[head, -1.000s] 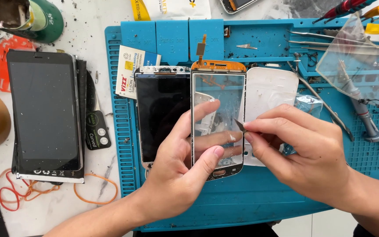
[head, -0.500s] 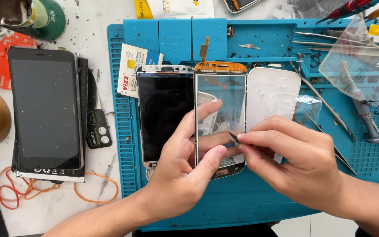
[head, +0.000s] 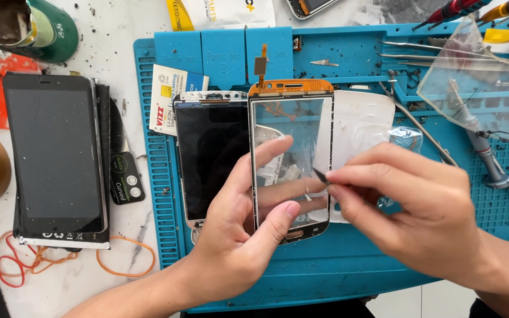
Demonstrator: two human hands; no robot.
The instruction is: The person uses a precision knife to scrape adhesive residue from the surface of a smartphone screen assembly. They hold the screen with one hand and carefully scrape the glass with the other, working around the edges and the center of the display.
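My left hand (head: 240, 235) holds a clear phone touch-glass panel (head: 293, 126) with an orange flex strip at its top, thumb on the lower front, fingers behind. My right hand (head: 410, 209) pinches a thin film tab (head: 320, 175) at the panel's right edge. Beneath lie a phone with a black screen (head: 210, 153) and a white back cover (head: 360, 121), all on a blue work mat (head: 325, 265).
A larger black phone (head: 54, 156) lies left of the mat on the white table, with orange rubber bands (head: 60, 262) and a small black part (head: 126, 178). Tweezers (head: 431, 53), screwdrivers (head: 490, 156) and a clear plastic sheet (head: 478, 88) occupy the mat's right. A green tape roll (head: 57, 29) sits top left.
My right hand's pinched fingertips have moved along the panel's right edge, now gripping a small dark film tab there. The left hand keeps the panel steady.
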